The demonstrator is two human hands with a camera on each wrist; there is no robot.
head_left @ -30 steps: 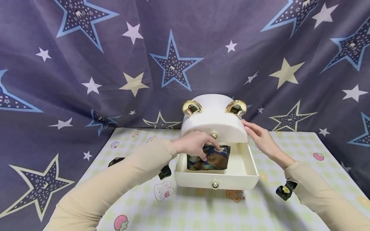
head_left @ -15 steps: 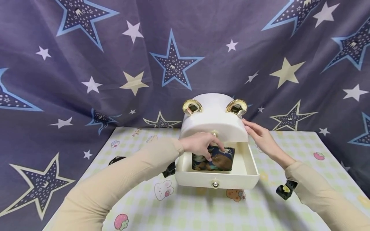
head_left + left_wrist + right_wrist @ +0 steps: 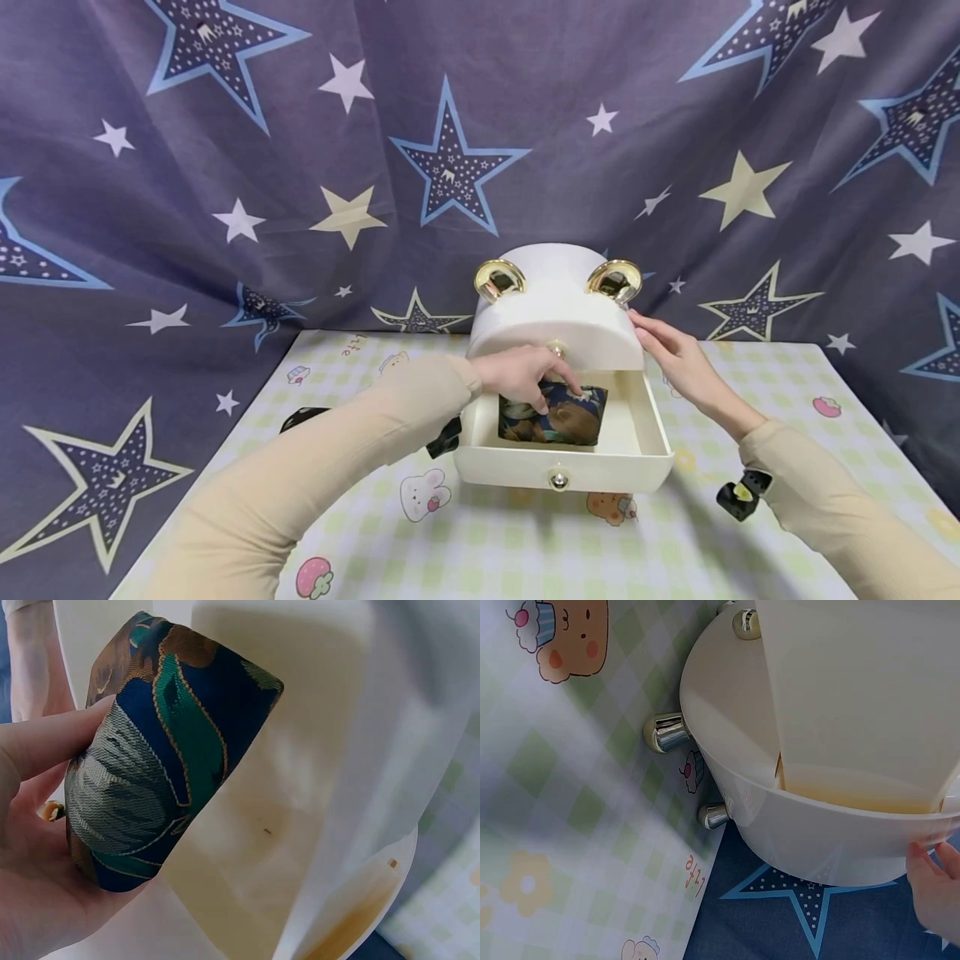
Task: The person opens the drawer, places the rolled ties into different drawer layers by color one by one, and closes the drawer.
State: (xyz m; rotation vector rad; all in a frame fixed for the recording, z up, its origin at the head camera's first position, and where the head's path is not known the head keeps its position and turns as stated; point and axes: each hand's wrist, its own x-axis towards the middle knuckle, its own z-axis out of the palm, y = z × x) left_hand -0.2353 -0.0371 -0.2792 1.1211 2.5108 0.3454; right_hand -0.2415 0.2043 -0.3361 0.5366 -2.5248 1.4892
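A white storage box [image 3: 558,287] with rounded top and gold ring ears stands on the table, its lower drawer [image 3: 630,417] pulled out. In that drawer, a dark blue patterned fabric pouch [image 3: 558,421] stands tilted, gripped at its upper left by my left hand [image 3: 521,377]. The left wrist view shows the pouch [image 3: 169,754] up close, with brown, green and silvery woven shapes; my thumb lies across one face and the fingers are behind it. My right hand [image 3: 678,358] rests its extended fingers against the box's right side, also visible in the right wrist view.
The upper drawer is closed, with a gold knob [image 3: 557,350] on its front; another knob [image 3: 558,480] is on the lower drawer. A green-and-white checked cloth [image 3: 420,550] covers the table. Behind hangs a purple star-patterned curtain [image 3: 555,75]. A dark shiny object [image 3: 302,418] lies behind the left sleeve.
My left hand has shifted slightly right with the pouch inside the drawer, and the pouch sits a little lower at its top edge. The right hand has stayed against the box.
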